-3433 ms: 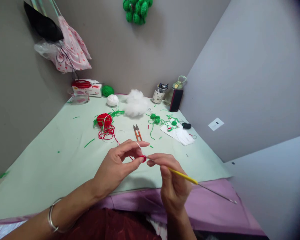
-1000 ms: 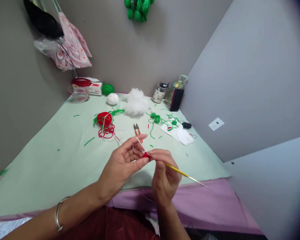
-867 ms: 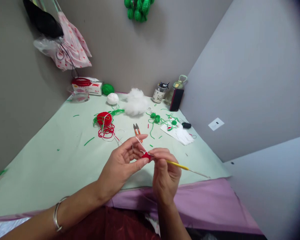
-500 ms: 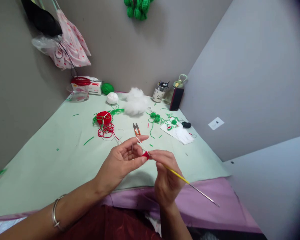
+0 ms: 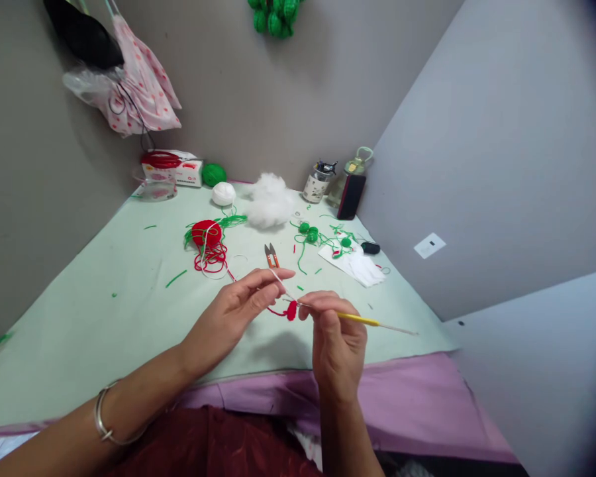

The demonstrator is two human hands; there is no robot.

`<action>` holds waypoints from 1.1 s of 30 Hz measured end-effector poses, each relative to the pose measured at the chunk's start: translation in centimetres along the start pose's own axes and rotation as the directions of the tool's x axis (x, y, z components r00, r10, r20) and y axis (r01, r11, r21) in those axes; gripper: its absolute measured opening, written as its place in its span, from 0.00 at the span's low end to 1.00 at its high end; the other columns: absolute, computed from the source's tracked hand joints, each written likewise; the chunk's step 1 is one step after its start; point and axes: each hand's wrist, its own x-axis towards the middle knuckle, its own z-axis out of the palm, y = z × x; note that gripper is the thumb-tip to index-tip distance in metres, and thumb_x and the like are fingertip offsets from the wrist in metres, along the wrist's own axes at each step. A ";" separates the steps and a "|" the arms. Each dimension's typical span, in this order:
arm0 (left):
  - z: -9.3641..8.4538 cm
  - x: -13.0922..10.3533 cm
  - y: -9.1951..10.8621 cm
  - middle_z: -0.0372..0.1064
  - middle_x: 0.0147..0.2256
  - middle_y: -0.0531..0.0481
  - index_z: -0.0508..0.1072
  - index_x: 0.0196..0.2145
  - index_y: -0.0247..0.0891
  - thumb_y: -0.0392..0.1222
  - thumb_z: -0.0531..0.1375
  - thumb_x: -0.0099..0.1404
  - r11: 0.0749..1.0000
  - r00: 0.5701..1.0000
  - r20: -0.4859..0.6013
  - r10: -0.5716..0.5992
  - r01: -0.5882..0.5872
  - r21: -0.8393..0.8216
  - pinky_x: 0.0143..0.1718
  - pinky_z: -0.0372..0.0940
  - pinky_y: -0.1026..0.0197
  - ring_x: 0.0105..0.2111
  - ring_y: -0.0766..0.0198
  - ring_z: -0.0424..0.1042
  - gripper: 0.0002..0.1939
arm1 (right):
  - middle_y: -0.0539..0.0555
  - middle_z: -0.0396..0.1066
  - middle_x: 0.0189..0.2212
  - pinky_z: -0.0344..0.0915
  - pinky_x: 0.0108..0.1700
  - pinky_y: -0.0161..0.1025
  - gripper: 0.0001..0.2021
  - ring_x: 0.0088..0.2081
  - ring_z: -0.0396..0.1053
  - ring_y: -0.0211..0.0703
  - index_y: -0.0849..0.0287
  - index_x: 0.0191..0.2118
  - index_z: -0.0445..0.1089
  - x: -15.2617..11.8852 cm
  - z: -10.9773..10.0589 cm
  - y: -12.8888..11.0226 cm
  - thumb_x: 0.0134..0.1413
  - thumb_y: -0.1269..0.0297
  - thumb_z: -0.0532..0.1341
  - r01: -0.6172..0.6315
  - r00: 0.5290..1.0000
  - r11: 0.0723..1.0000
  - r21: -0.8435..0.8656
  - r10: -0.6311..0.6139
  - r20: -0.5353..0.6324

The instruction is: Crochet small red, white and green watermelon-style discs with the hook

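Observation:
My right hand [image 5: 336, 334] is closed around a crochet hook [image 5: 358, 319] with a yellow grip, its tip pointing left. A small red crochet piece [image 5: 291, 310] hangs at the hook's tip, clear of my left fingers. White yarn [image 5: 281, 281] runs over my left index finger down to that piece. My left hand [image 5: 246, 298] has its index finger stretched out and the thumb close beneath it, with the yarn between them. A strand of red yarn [image 5: 277, 312] trails from the piece toward the left hand. Just beyond the left fingertips lie orange-handled thread snips [image 5: 271, 256].
A red yarn ball [image 5: 206, 234], a white yarn ball [image 5: 223, 193] and a green yarn ball [image 5: 213, 175] lie left of fluffy white stuffing [image 5: 269, 201]. Small green crocheted balls [image 5: 311, 234] and thread scraps lie right. A phone [image 5: 351, 197] leans against a bottle [image 5: 360, 162].
My left thumb has let go of the red crochet piece and moved up toward the index finger. The hook has swung closer to level, and the piece now hangs from it.

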 end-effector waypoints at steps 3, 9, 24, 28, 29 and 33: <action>0.0 0.2 0.3 0.73 0.47 0.48 0.76 0.59 0.44 0.59 0.53 0.78 1.000 0.994 0.111 0.002 -0.004 0.016 0.58 0.59 0.55 0.48 0.59 0.69 0.24 | 0.52 0.79 0.35 0.68 0.35 0.39 0.08 0.35 0.73 0.41 0.52 0.40 0.78 0.2 -0.1 0.2 0.70 0.60 0.62 -0.019 1.000 1.000 0.005 0.019 -0.004; 1.1 0.2 0.5 0.62 0.28 0.55 0.68 0.66 0.37 0.56 0.51 0.79 0.994 0.956 0.288 -0.055 0.079 -0.073 0.38 0.62 0.58 0.29 0.63 0.61 0.28 | 0.52 0.78 0.32 0.66 0.32 0.36 0.08 0.34 0.71 0.40 0.52 0.38 0.78 0.5 -0.3 -0.1 0.69 0.58 0.63 -0.044 0.998 0.995 0.086 0.040 0.037; 0.1 0.0 0.4 0.76 0.55 0.47 0.76 0.58 0.42 0.42 0.51 0.80 0.892 0.956 0.137 0.258 -0.290 0.346 0.61 0.61 0.58 0.56 0.59 0.72 0.18 | 0.52 0.79 0.35 0.69 0.36 0.38 0.11 0.37 0.73 0.40 0.52 0.41 0.79 0.2 -1.3 -1.1 0.73 0.64 0.58 -0.050 0.983 0.998 -0.024 0.054 0.177; -0.2 0.0 0.5 0.77 0.51 0.46 0.78 0.52 0.40 0.41 0.52 0.78 0.874 0.954 0.082 0.287 -0.296 0.385 0.56 0.65 0.59 0.49 0.61 0.74 0.15 | 0.52 0.79 0.36 0.70 0.39 0.41 0.11 0.39 0.74 0.42 0.53 0.41 0.79 0.0 -1.0 -1.6 0.72 0.67 0.58 0.019 0.985 0.988 -0.151 0.006 0.170; -0.3 0.0 0.4 0.77 0.51 0.46 0.78 0.51 0.40 0.41 0.53 0.78 0.892 0.962 0.068 0.264 -0.270 0.363 0.54 0.66 0.59 0.47 0.61 0.74 0.14 | 0.52 0.79 0.36 0.70 0.39 0.41 0.11 0.38 0.74 0.42 0.53 0.41 0.79 0.0 -1.0 -1.7 0.72 0.67 0.58 0.022 0.987 0.990 -0.140 0.001 0.160; -0.2 -0.1 0.0 0.77 0.44 0.48 0.77 0.51 0.40 0.44 0.56 0.77 0.953 0.989 0.054 0.139 -0.148 0.263 0.49 0.66 0.59 0.42 0.62 0.73 0.12 | 0.51 0.79 0.36 0.70 0.36 0.39 0.10 0.34 0.74 0.39 0.52 0.42 0.77 -0.1 -0.7 -1.5 0.73 0.66 0.57 -0.028 0.996 0.999 -0.021 0.029 0.088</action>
